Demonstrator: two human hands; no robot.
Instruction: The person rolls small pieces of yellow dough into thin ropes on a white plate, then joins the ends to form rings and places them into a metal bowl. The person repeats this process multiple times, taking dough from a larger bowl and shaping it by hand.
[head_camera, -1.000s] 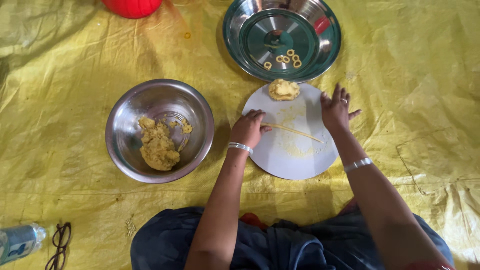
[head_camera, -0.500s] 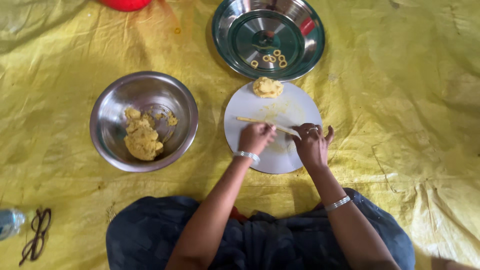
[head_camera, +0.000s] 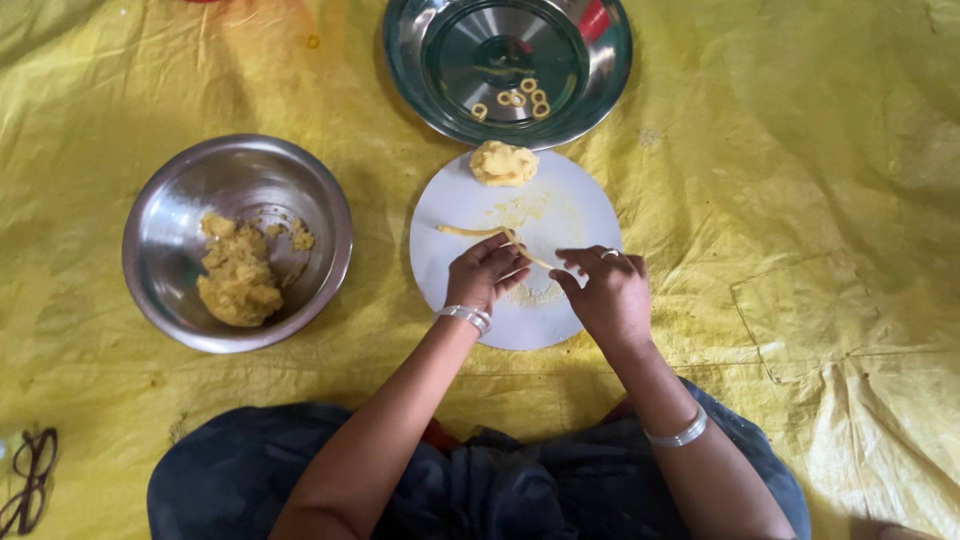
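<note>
**Thin dough strand: breakage and sticking risks**

I see the dough strand (head_camera: 490, 236), a thin yellow rope, lying on the white round board (head_camera: 580, 205), running from left of centre toward the hands. My left hand (head_camera: 487, 272) rests on its right portion with fingers curled down over it; my right hand (head_camera: 605, 290) pinches the strand's near-right end between thumb and fingertips.

Risks, as I judge them:
1. The strand is very thin. Uneven pressure or a pull between the two hands could snap it.
2. Smears of dough mark the board near the hands; the strand could stick there and tear when lifted.
3. The dough lump (head_camera: 503, 163) sits at the board's far edge, close to the strand's free end; contact could fuse them.

Beyond the board, the steel plate (head_camera: 600, 70) holds small dough rings (head_camera: 515, 99). Left, the steel bowl (head_camera: 310, 200) holds more dough. All rest on the yellow sheet (head_camera: 800, 200).
</note>
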